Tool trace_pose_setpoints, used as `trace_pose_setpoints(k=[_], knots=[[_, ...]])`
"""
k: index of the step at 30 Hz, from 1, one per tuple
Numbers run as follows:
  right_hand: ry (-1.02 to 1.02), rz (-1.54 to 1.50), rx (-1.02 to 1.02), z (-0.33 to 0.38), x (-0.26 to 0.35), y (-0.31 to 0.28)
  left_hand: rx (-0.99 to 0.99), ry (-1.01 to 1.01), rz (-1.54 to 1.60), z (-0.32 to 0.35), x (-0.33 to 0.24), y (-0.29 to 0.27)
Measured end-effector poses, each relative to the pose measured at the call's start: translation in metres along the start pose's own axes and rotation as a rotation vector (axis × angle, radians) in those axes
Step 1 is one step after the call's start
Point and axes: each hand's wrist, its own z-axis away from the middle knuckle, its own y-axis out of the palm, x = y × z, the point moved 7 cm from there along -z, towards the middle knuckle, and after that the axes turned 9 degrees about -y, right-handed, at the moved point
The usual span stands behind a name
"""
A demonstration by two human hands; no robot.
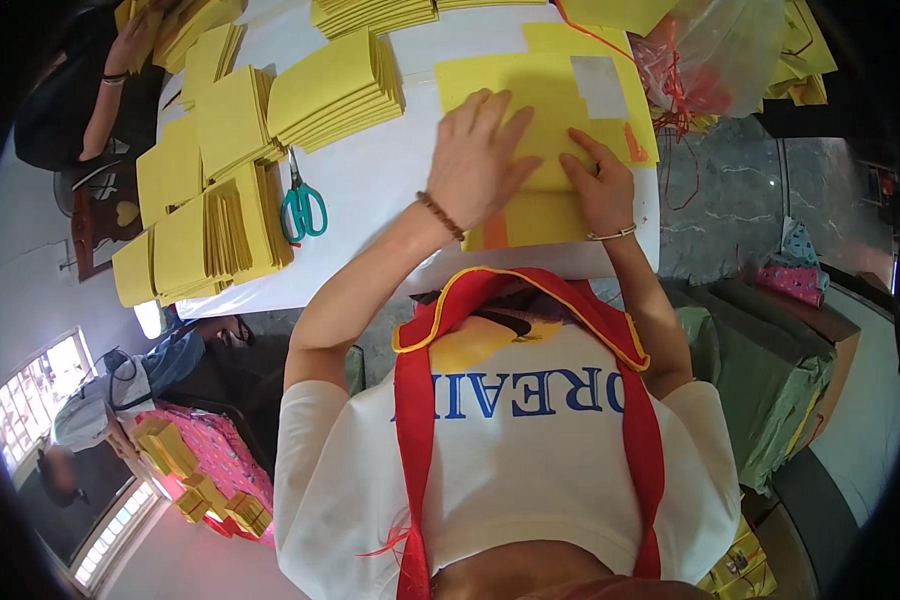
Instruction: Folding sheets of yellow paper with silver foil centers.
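A sheet of yellow paper [530, 78] with a silvery rectangle [600, 88] lies at the table's near right edge. Its near part looks folded, with an orange patch [494, 229] showing there. My left hand [478, 160] rests on this paper, fingers spread and stretched out, nothing held. To its right, my right hand [602, 192] touches the same paper, thumb and forefinger apart. Another yellow sheet shows from under it along the right side. Left of my left forearm lie scissors [303, 210] with teal handles, their blades pointing away.
Stacks of folded yellow paper [325, 90] cover the left and far parts of the white table [370, 180]. At the far right stands a clear plastic bag [720, 60] with red string. Another person's hand [125, 45] touches paper at the far left. Green wrapped bundles [760, 370] stand right.
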Motion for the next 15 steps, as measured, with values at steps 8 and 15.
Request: trace_pose_setpoints(k=[8,15], knots=[[0.117,0.023,0.098,0.007,0.003,0.000,0.137,0.059,-0.161,0.012,0.005,0.042],[-0.453,0.682,0.420,0.056,0.031,0.017,0.160,0.058,-0.195,0.012,0.005,0.046]])
